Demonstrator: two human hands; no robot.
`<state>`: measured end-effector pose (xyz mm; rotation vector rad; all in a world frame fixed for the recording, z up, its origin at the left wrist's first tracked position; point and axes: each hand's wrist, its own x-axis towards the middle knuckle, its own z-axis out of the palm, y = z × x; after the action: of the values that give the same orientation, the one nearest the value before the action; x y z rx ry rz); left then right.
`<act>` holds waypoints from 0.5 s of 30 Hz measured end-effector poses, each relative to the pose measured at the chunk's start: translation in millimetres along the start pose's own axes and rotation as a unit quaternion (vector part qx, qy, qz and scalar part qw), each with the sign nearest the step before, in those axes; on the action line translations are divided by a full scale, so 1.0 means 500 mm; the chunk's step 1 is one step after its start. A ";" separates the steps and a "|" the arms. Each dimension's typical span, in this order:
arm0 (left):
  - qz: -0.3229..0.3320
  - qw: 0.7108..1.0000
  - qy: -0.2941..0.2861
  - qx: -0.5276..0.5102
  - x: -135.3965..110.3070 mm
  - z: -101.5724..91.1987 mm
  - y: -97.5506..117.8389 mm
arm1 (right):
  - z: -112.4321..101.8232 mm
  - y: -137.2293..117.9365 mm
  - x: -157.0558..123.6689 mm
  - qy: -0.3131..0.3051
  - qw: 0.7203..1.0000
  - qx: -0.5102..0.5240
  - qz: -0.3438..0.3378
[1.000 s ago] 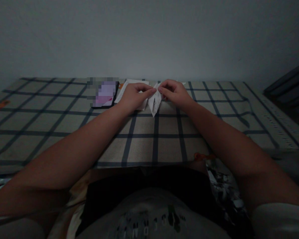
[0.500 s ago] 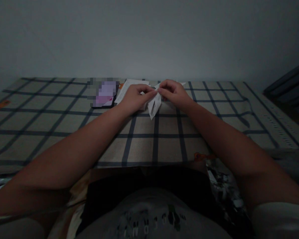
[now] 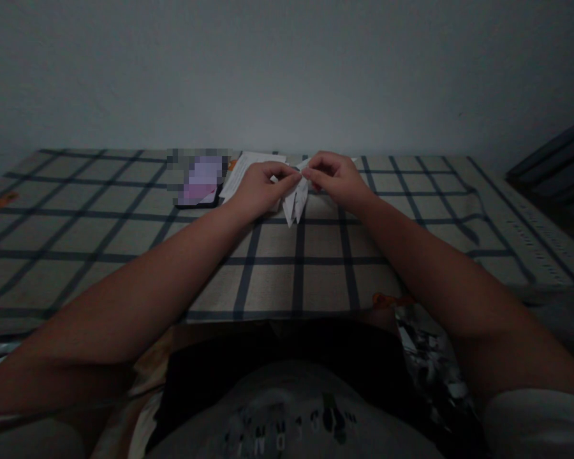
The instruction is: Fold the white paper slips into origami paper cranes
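Between my hands is a piece of folded white paper (image 3: 294, 205), its pointed flaps hanging down toward me. My left hand (image 3: 266, 183) pinches it from the left with thumb and forefinger. From the right, the thumb and fingers of my right hand (image 3: 337, 176) close on the same spot, the fingertips of both hands nearly meeting. Parts of the folded paper are hidden behind my fingers. Just behind my left hand lies a flat sheet of printed paper (image 3: 242, 167) on the checked tablecloth (image 3: 272, 280).
A phone (image 3: 203, 182) with a lit, blurred screen lies left of the printed sheet. The grey wall (image 3: 287, 76) rises behind the table's far edge. A dark slatted object (image 3: 559, 172) stands at the right.
The lower flaps of the folded paper have shifted: two points now hang side by side where one wider flap hung. Both hands stay almost in place.
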<state>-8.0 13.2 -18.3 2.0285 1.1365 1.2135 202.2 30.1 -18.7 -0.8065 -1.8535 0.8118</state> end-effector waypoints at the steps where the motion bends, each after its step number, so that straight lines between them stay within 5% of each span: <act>1: 0.000 1.000 -0.001 0.010 0.001 -0.001 0.001 | 0.001 0.002 0.001 -0.004 1.000 0.009 0.006; 15: 0.024 0.999 -0.003 0.023 0.002 -0.002 0.001 | -0.002 0.006 0.000 0.007 1.000 0.003 -0.004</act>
<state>-8.3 14.0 -17.0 2.1021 1.1287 1.2147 203.7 32.3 -20.9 -0.7992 -1.8396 0.8047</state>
